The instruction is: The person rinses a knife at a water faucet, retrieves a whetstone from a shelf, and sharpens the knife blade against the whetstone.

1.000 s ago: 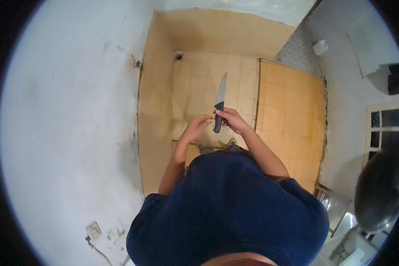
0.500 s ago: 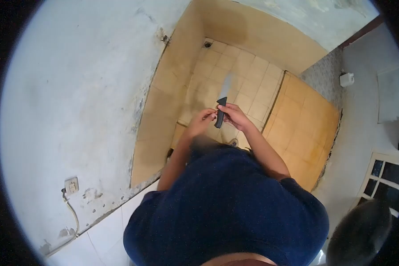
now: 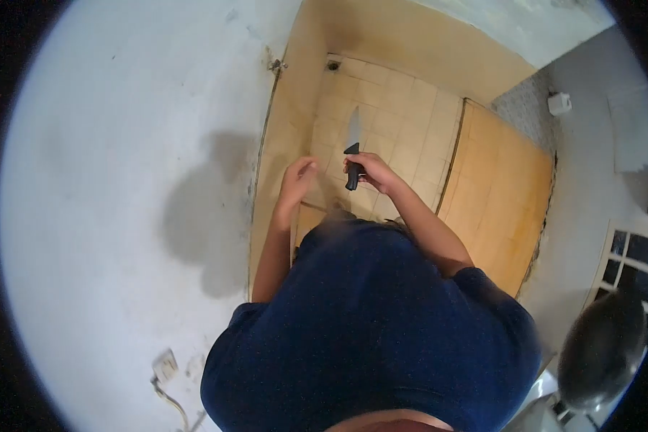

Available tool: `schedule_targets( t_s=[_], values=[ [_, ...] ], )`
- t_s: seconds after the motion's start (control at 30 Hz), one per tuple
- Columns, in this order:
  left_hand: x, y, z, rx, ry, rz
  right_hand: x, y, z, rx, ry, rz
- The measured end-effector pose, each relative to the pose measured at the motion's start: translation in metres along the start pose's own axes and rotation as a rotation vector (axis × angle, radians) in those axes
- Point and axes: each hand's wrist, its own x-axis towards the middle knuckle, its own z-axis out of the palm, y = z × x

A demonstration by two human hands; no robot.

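A knife (image 3: 354, 129) with a bright blade and a black handle points up and away from me. My right hand (image 3: 374, 173) is wrapped around its handle, the thumb lying across the top of the grip. Apart from the knife, to its left, is my left hand (image 3: 297, 180), its fingers curled in and pressed together near the tan tiled side wall. Whatever those fingers may hold is hidden or too small to name.
Beyond the knife lies a tiled floor (image 3: 389, 101) with a drain (image 3: 333, 65). A tap (image 3: 277, 65) juts from the left wall. On the right stand a low tiled ledge (image 3: 497, 194) and a white jug (image 3: 559, 104). A dark rounded object (image 3: 603, 353) sits at lower right.
My left hand has drawn away from the knife to the left. My right hand still grips the knife, now slightly higher and further left in view. The camera view has turned a little.
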Motion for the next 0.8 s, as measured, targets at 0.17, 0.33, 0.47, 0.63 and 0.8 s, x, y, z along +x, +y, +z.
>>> schedule_targets(
  t_s=[0.17, 0.33, 0.47, 0.63, 0.8],
  values=[
    [-0.006, 0.009, -0.030, 0.086, -0.015, -0.032, -0.016, -0.014, 0.006, 0.045, 0.011, -0.030],
    [0.032, 0.009, -0.058, 0.100, 0.046, 0.004, -0.012, -0.026, 0.014, 0.004, -0.001, 0.030],
    [0.053, 0.032, -0.043, 0.171, 0.144, 0.096, -0.004, -0.025, 0.007, 0.007, -0.008, 0.008],
    [0.063, 0.100, -0.021, 0.427, 0.355, 0.134, -0.014, -0.058, 0.005, 0.132, -0.144, 0.036],
    [0.086, 0.200, 0.005, 0.811, 0.516, 0.173, -0.013, -0.101, -0.014, 0.085, -0.251, -0.015]
  ],
)
